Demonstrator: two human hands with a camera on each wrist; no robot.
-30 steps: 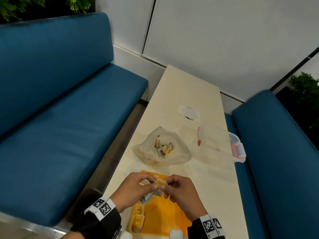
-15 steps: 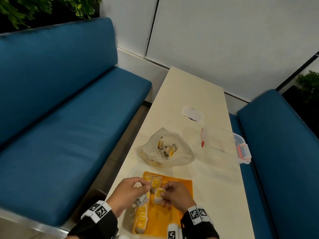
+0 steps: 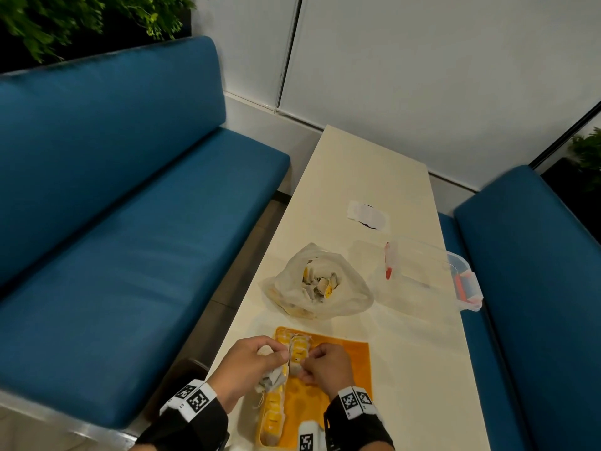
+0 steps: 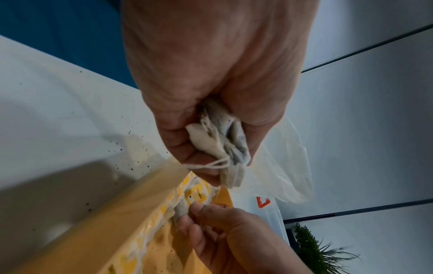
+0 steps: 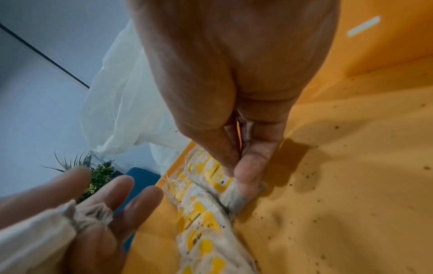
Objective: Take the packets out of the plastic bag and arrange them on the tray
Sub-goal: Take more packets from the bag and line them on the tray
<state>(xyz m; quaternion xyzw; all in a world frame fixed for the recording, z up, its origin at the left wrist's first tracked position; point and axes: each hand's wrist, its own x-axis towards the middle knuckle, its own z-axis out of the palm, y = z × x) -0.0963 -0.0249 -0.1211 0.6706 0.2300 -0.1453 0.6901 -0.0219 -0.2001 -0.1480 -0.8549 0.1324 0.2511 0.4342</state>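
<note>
Both hands have come down from above the near end of the orange plastic tray (image 3: 354, 359) and now sit low over its left side, and the head camera has tipped so that more of the tray shows. From the head view, the tray lies at 6 o'clock on the long cream table (image 3: 367, 177), with a column of small white-and-yellow paper packets (image 3: 273, 415) running along its left edge. The left hand (image 3: 250, 366) is curled round a crumpled bunch of pale packets with white strings (image 4: 222, 140), which pokes out below the fist in the left wrist view. The right hand (image 3: 328, 366), just to the right of the left, has thumb and forefinger pinched narrowly on one white-and-yellow packet (image 5: 225, 185), whose lower end touches the tray floor beside the column; dark specks dot the tray floor. At about 12 o'clock from the hands, a little farther up the table, sits the crumpled translucent white plastic bag (image 3: 351, 288), its mouth open upward with more packets visible inside. To the bag's right, at about 2 o'clock, a clear plastic storage box with red clips (image 3: 455, 275) rests near the table's right edge. Farther along the table lies a small white piece of paper (image 3: 367, 214). Blue padded benches (image 3: 130, 222) run along both sides of the table, with green plants (image 3: 65, 17) behind them.
</note>
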